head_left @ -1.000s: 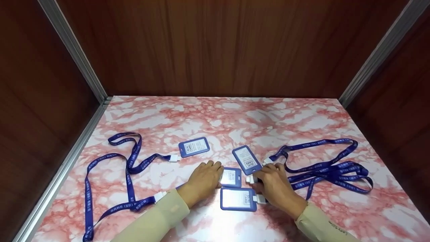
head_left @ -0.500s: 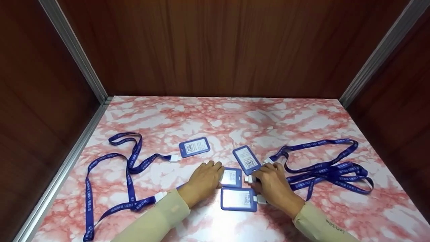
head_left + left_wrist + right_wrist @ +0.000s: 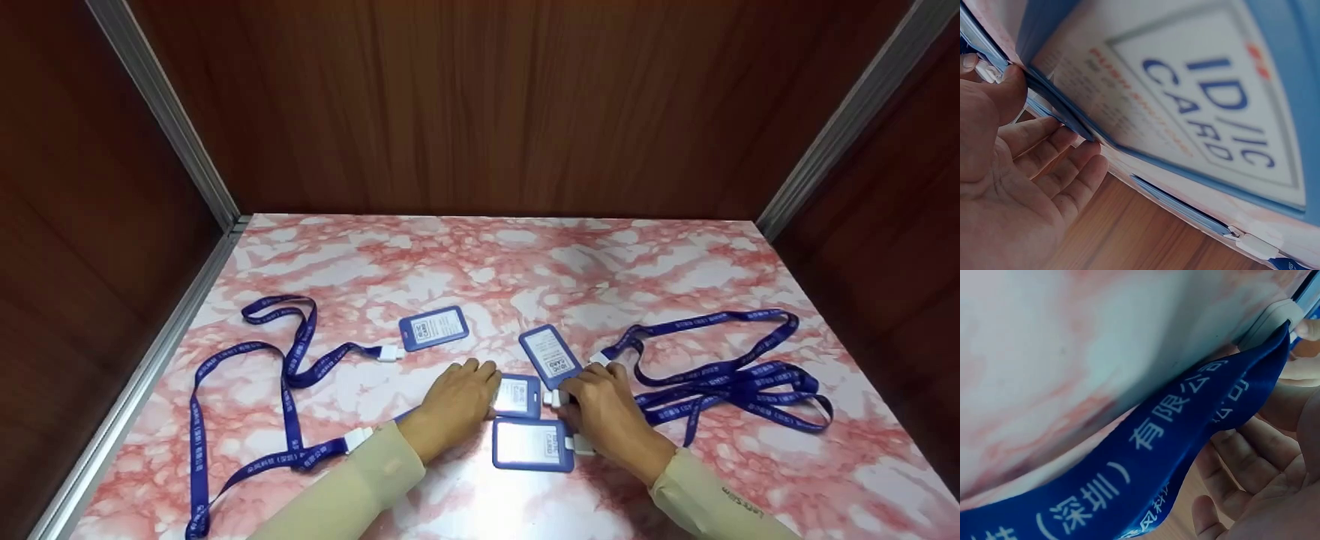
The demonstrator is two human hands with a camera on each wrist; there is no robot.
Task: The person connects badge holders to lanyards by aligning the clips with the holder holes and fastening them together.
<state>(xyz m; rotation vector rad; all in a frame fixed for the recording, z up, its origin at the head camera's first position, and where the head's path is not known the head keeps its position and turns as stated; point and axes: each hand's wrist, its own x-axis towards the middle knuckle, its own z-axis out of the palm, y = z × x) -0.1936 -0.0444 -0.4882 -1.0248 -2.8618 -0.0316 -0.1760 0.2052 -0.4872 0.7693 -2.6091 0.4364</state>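
Note:
My left hand [image 3: 457,405] pinches the near end of a blue badge holder [image 3: 517,396] between thumb and fingers, just left of my right hand. In the head view my right hand [image 3: 600,401] pinches the white clip [image 3: 553,399] of a blue lanyard, close to the holder's slotted end. The lanyard strap [image 3: 1168,422] runs past the right fingers in the right wrist view. Below lies another badge holder [image 3: 532,445] with a white clip [image 3: 581,445] at its end. A third badge holder [image 3: 551,356] lies tilted above. Close to the left wrist camera, a badge holder [image 3: 1196,107] looms large.
A badge holder [image 3: 433,328] lies farther back, left of centre, with a lanyard clip [image 3: 388,353] near it. Blue lanyards [image 3: 289,375] curl at the left, and more lanyards [image 3: 739,386] lie bunched at the right. Brown panels [image 3: 480,112] enclose the marbled table [image 3: 480,255].
My right hand has moved slightly left, bringing the white clip nearer the slotted end of the held badge holder. The left hand has hardly moved.

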